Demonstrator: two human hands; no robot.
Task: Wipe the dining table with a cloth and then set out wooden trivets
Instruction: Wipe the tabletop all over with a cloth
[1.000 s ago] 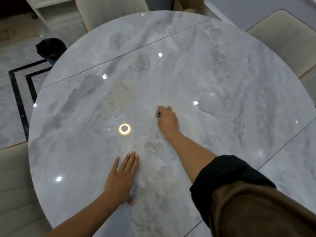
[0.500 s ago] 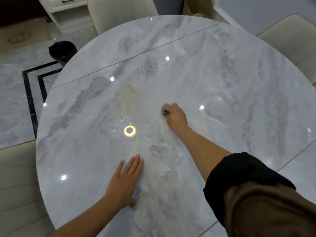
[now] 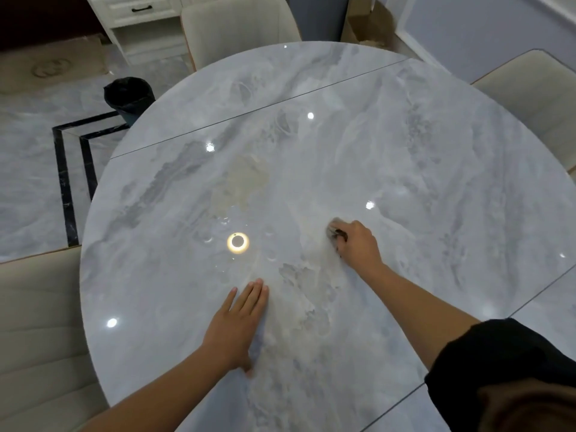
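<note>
A round grey marble dining table (image 3: 420, 157) fills the view. My right hand (image 3: 357, 243) lies near the table's middle with its fingers curled over a small, mostly hidden cloth (image 3: 334, 228), pressing it on the surface. Only a greyish-brown edge of the cloth shows at the fingertips. My left hand (image 3: 237, 322) rests flat on the table closer to me, fingers straight and together. No trivets are in view.
Cream upholstered chairs stand at the far side (image 3: 230, 23), the right (image 3: 536, 98) and the near left (image 3: 34, 322). A black bin (image 3: 129, 98) sits on the floor to the left. A white cabinet (image 3: 143, 23) is behind. Ceiling lights reflect on the glossy top.
My right hand with the cloth has slid a little toward me and to the right. The left hand stays flat in place. The view has shifted slightly.
</note>
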